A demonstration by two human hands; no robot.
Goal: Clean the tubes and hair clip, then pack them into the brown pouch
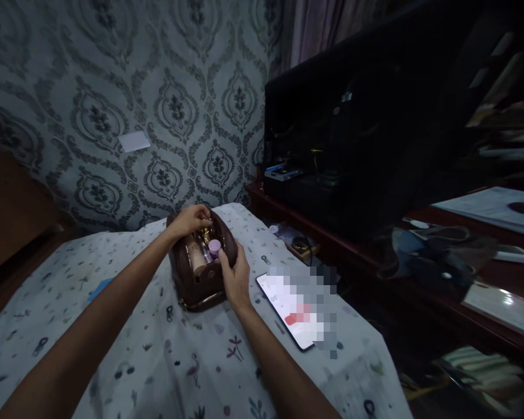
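A dark brown zip bag (205, 285) stands open on the patterned white cloth, with a pink-capped container (214, 247), a beige item (195, 259) and gold-coloured things inside. My left hand (192, 220) reaches over the bag's far left side, fingers bent together at the gold-coloured things; what they hold is too small to make out. At the bag's right side, my right hand (237, 273) grips the brown wall, thumb at the opening beside the pink cap and fingers behind the outside.
A lit phone (288, 314) lies right of the bag. The white patterned cloth (148, 361) covers the surface. Along the right runs a dark red desk (502, 279) with a large black screen (332, 139), papers and cloth. A blue item (99, 288) lies left, partly behind my left forearm.
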